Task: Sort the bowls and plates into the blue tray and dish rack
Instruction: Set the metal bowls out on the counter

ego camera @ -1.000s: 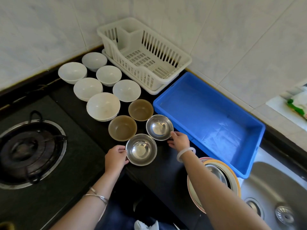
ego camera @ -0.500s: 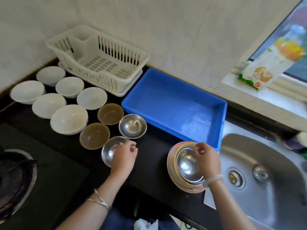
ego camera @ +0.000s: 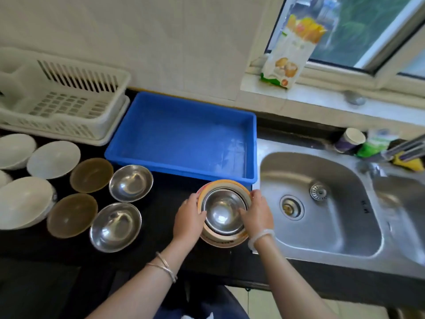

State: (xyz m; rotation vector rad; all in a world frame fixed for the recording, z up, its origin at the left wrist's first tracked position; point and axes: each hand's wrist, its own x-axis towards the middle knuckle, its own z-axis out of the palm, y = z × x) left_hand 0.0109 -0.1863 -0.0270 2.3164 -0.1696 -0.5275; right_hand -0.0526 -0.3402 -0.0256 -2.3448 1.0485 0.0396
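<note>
The left hand (ego camera: pixel 189 215) and right hand (ego camera: pixel 256 212) curled round opposite rims of the stack of round orange-rimmed plates (ego camera: pixel 220 241) topped by a shiny steel dish (ego camera: pixel 224 210). The stack was at the black desk's (ego camera: pixel 161 203) right end, beside the steel sink (ego camera: pixel 322 226) and just before the blue plastic tray's (ego camera: pixel 179 172) near right corner. Bare desk lay to its left.

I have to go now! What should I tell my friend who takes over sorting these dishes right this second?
Left hand and right hand: each grips a side of the stack of orange-rimmed round plates, which has a shiny steel bowl on top and sits just in front of the blue plastic tray.
On the counter to the left: two more steel bowls, two brown bowls, several white bowls.
Done: nothing. The tray and the white plastic dish rack show nothing inside.
Left: sort every bowl and plate.
</note>
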